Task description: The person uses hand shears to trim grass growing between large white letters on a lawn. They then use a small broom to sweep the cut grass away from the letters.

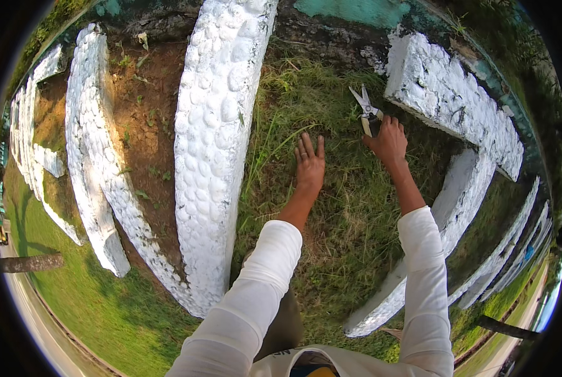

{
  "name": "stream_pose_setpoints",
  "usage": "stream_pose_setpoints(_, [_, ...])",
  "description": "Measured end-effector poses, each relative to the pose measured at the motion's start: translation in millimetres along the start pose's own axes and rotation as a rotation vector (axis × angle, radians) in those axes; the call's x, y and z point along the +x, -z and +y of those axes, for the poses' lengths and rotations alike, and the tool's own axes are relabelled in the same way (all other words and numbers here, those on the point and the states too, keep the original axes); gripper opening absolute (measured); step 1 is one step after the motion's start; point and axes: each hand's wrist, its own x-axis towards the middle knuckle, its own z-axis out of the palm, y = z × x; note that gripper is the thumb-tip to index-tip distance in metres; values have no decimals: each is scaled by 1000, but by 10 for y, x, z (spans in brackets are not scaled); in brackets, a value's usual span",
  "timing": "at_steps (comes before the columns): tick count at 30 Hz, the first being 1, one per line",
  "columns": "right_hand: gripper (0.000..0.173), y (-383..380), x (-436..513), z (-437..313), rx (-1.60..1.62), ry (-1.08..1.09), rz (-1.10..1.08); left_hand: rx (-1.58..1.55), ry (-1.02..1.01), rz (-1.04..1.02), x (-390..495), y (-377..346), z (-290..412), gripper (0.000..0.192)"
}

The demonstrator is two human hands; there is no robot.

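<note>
My right hand (390, 143) grips the handles of a pair of pruning shears (367, 110). Their blades point up and away from me with the tips apart, over the grass beside a white-painted stone block. To the left, my left hand (310, 162) lies palm down on the cut and matted grass (342, 202), its fingers slightly spread and a ring on one of them. Nothing shows in its grasp, though the palm is hidden. Long green blades of grass (281, 146) stand just left of it.
A tall white-painted cobbled border (212, 141) rises to my left. White blocks (455, 99) and a white curb (465, 188) bound the right side. A mossy green-painted wall (351, 12) runs along the far edge. Bare soil (144, 108) lies beyond the left border.
</note>
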Motion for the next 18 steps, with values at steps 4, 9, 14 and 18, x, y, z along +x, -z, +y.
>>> stream_pose_setpoints(4, [52, 8, 306, -87, 40, -19, -142, 6, -1, -19, -10, 20, -13, 93])
stream_pose_setpoints(9, [47, -12, 146, 126, 120, -24, -264, -16, -14, -23, -36, 73, -14, 94])
stream_pose_setpoints(14, [64, -67, -463, 433, 80, -91, -212, -13, -20, -71, -19, 78, -29, 93])
stream_pose_setpoints(18, [77, -106, -599, 383, 36, -16, -206, 19, -10, -18, -22, 33, -1, 91])
